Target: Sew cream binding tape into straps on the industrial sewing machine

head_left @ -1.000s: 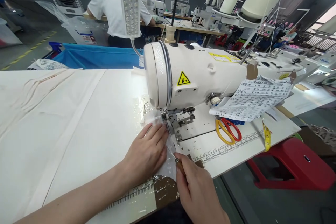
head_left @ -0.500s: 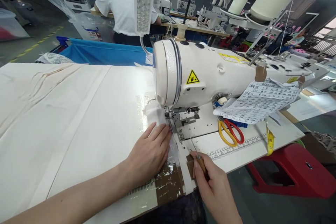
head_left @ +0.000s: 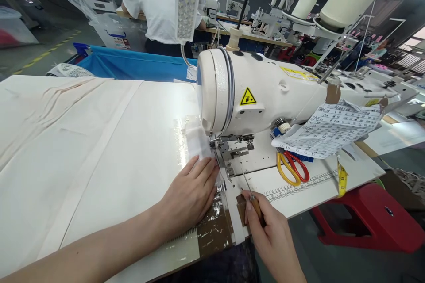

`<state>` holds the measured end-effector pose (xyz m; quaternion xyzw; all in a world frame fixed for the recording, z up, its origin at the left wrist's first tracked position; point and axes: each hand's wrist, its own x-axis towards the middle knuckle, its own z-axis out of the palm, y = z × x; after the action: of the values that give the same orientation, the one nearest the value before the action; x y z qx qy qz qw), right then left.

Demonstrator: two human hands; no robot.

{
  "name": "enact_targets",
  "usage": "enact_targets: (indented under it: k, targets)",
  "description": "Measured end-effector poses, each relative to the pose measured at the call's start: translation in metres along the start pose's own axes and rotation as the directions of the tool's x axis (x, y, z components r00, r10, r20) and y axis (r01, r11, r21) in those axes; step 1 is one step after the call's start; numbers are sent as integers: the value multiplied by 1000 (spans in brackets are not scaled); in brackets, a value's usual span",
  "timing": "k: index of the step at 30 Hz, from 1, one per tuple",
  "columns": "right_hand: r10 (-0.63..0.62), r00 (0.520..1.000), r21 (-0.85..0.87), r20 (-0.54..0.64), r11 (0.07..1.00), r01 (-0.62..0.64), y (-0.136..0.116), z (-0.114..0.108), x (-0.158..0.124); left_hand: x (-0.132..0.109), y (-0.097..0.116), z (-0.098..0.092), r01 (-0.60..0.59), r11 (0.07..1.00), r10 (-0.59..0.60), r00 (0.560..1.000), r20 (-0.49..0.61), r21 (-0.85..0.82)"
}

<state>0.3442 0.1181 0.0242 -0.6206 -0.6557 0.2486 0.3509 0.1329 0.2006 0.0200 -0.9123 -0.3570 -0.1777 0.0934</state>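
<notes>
"Where's the camera?"
"On the wearer's head, facing forward and down across the table (head_left: 305, 195)."
"How near?"
"Close: left hand (head_left: 190, 196) near seven o'clock, right hand (head_left: 269, 230) at five; co-worker (head_left: 159, 11) at eleven, well beyond."

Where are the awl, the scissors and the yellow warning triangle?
Awl (head_left: 255, 205), head view: on its wooden handle.
Scissors (head_left: 288, 155), head view: on the red handle.
Yellow warning triangle (head_left: 248, 97), head view: middle of the sticker.
</notes>
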Motion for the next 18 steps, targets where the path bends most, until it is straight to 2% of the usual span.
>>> enact_targets:
  k: [7, 13, 18]
  targets:
    - [-7, 1000, 22, -8, 1000, 8, -2, 0, 2, -2, 1, 1, 0, 1000, 0, 1000, 6, -25]
    - [38, 999, -6, -23, 999, -38, -7, -1, 1, -3, -1, 2, 5, 999, -4, 1000, 14, -36]
    - [82, 996, 62, -26, 995, -80, -11, 0, 0, 0, -4, 1, 17, 999, -16, 999, 32, -27]
